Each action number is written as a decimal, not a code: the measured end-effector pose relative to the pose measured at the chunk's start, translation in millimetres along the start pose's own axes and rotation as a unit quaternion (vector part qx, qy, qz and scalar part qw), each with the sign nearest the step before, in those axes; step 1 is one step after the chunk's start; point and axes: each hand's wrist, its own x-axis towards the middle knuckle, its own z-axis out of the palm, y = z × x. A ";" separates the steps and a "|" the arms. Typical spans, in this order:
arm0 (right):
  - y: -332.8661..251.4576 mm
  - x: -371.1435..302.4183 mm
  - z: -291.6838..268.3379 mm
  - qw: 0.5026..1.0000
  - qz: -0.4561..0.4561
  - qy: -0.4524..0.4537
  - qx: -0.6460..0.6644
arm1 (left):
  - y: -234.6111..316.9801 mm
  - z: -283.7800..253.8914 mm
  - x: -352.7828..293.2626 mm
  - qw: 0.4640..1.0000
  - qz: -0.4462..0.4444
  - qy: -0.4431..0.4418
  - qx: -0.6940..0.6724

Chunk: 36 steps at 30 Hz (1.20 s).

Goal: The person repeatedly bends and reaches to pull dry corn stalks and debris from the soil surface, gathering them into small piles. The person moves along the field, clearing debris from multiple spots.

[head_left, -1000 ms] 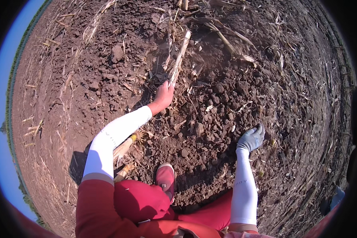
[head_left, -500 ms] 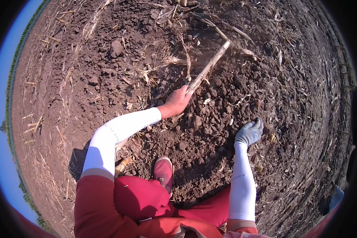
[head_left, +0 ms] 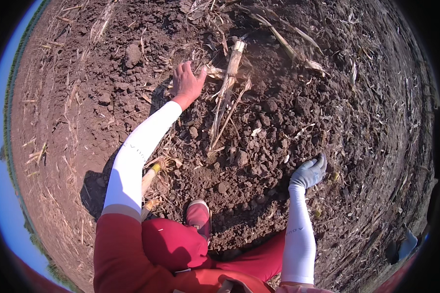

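Note:
My bare left hand (head_left: 187, 87) is stretched out over the soil with its fingers apart and nothing in them. Just to its right is a pale, dry corn stalk (head_left: 234, 62) with ragged leaves trailing toward me; the hand is apart from it. Whether the stalk rests fully on the ground I cannot tell. Over the clods on the right, my right hand (head_left: 308, 173) wears a grey glove. Its fingers are bent and close together, and what they hold, if anything, is hidden. A small whitish piece (head_left: 286, 159) lies beside the glove.
Loose brown clods and dry plant litter cover the field. A thicker stalk piece (head_left: 150, 177) lies by my left forearm, close to my red shoe (head_left: 198, 217). Long dry stalks (head_left: 281, 40) lie at the far side. A pale blue object (head_left: 407, 245) sits at the lower right.
My left hand has let go of the corn stalk and moved left and away from me, its fingers spreading. The stalk has shifted left and turned more upright in view. My right hand has barely moved.

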 end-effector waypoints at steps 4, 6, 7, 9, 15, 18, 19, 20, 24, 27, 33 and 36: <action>6.2 0.2 4.8 1.000 0.009 -0.002 0.003 | 31.0 27.7 20.3 0.991 -0.083 -0.090 -0.056; 8.4 1.4 3.4 1.000 0.009 0.002 0.007 | 64.1 31.4 18.9 0.969 -0.108 -0.174 -0.135; 5.5 1.4 2.8 1.000 0.007 0.003 0.011 | 75.9 34.0 17.4 0.970 -0.096 -0.176 -0.135; -0.5 1.1 0.8 1.000 0.002 0.004 0.017 | 96.7 40.7 13.6 0.983 -0.055 -0.153 -0.090; -0.2 1.1 0.5 1.000 -0.007 0.019 0.005 | 117.4 43.9 10.1 0.984 -0.028 -0.173 -0.024; -1.6 1.6 -1.0 1.000 0.003 0.013 0.011 | 90.4 45.4 25.7 0.974 -0.102 -0.196 -0.054; -3.3 1.5 -2.0 1.000 0.007 0.009 0.013 | 77.6 42.2 30.9 0.973 -0.105 -0.187 -0.081; -5.0 1.6 -3.5 1.000 0.011 0.007 0.013 | 66.4 40.0 31.8 0.975 -0.112 -0.161 -0.101; -8.0 -0.6 -3.4 1.000 0.025 0.004 0.006 | 40.5 13.1 33.9 0.974 -0.143 -0.089 -0.153; -10.6 -0.4 -8.7 1.000 0.029 0.002 -0.002 | 27.9 3.1 31.4 0.968 -0.147 -0.077 -0.189; -5.5 0.3 2.7 1.000 0.025 0.012 -0.003 | 34.3 -0.3 15.8 0.982 -0.073 -0.061 -0.164; 2.0 -0.3 3.3 0.999 0.029 0.015 0.001 | 63.2 -13.2 12.5 0.964 -0.072 -0.134 -0.216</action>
